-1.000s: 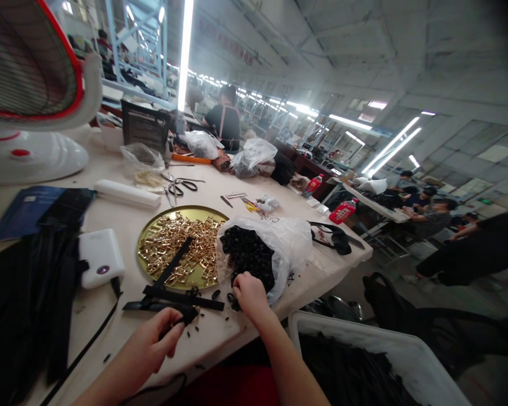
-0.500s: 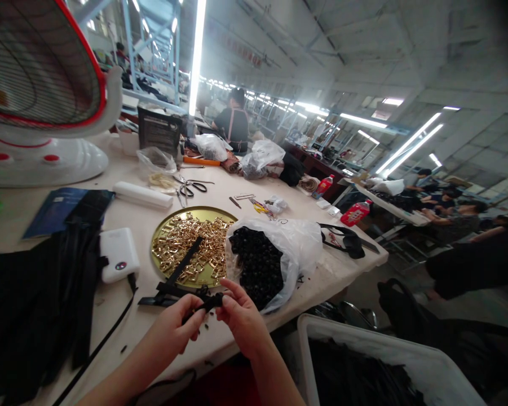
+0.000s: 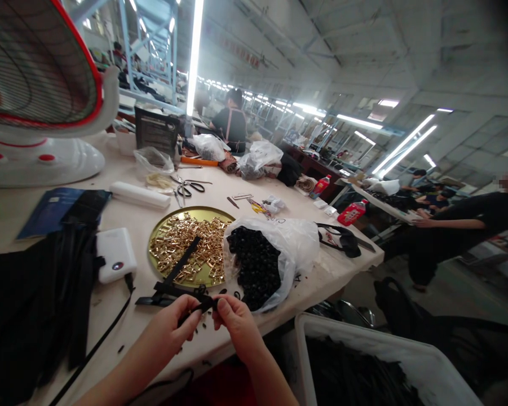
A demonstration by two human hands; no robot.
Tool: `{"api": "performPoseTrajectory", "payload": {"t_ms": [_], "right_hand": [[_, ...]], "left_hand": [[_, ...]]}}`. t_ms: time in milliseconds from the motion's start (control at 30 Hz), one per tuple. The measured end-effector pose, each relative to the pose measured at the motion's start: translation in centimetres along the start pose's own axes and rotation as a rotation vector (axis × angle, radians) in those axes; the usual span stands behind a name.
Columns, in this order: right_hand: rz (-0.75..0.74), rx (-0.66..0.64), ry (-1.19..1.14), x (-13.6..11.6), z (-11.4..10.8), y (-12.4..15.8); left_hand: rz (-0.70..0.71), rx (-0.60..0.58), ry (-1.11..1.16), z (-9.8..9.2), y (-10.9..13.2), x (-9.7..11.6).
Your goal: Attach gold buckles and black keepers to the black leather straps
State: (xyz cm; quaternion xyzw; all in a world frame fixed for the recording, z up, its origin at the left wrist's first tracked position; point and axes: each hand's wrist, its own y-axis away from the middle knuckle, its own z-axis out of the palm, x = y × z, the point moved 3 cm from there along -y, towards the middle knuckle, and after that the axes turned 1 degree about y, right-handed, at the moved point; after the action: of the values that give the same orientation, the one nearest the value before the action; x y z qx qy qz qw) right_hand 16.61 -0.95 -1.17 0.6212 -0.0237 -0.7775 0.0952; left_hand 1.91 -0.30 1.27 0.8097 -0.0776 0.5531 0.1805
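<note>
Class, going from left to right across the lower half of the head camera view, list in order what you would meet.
Pile of black strips → white device → left hand → black piece pinched between the hands → right hand → white bin

One red-rimmed white fan (image 3: 44, 160), left; one round gold-coloured tray (image 3: 215, 213), near; two red-labelled plastic bottles (image 3: 352, 212), far right.

red-rimmed fan (image 3: 38, 67) 10 o'clock (clock from view centre) | blue booklet (image 3: 40, 213) 9 o'clock | black-handled scissors (image 3: 189, 183) 9 o'clock, closer in | co-worker (image 3: 228, 123) 11 o'clock, back turned | red bottle (image 3: 352, 212) 3 o'clock | standing person (image 3: 460, 223) 3 o'clock, farther out
</note>
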Motion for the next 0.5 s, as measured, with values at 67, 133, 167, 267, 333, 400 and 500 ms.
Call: {"api": "performPoseTrajectory", "payload": {"t_ms": [67,133,167,267,333,400,500], "right_hand": [[-0.016,-0.003,0.045,-0.1,0.1,0.1],[-0.012,-0.01,0.032,-0.2,0.3,0.3],[-0.008,-0.012,0.013,-0.2,0.4,0.3],[-0.009,-0.004,-0.027,-0.2,0.7,0.4],[-0.005,0.015,-0.022,-0.1,0.9,0.5],[-0.006,0.017,0.008,-0.2,1.0,0.6],[-0.078,-0.004,0.153,-0.8,1.4,0.9]], "left_hand": [[0.004,0.005,-0.012,-0.1,0.1,0.0],[0.004,0.004,-0.013,-0.1,0.3,0.0],[0.003,0.001,-0.014,0.0,0.3,0.1],[-0.009,-0.028,-0.022,0.1,0.3,0.2],[-0.014,-0.047,-0.033,0.2,0.2,0.1],[-0.023,-0.06,-0.049,0.2,0.1,-0.2],[-0.055,-0.068,-0.053,0.3,-0.1,-1.4]]}}
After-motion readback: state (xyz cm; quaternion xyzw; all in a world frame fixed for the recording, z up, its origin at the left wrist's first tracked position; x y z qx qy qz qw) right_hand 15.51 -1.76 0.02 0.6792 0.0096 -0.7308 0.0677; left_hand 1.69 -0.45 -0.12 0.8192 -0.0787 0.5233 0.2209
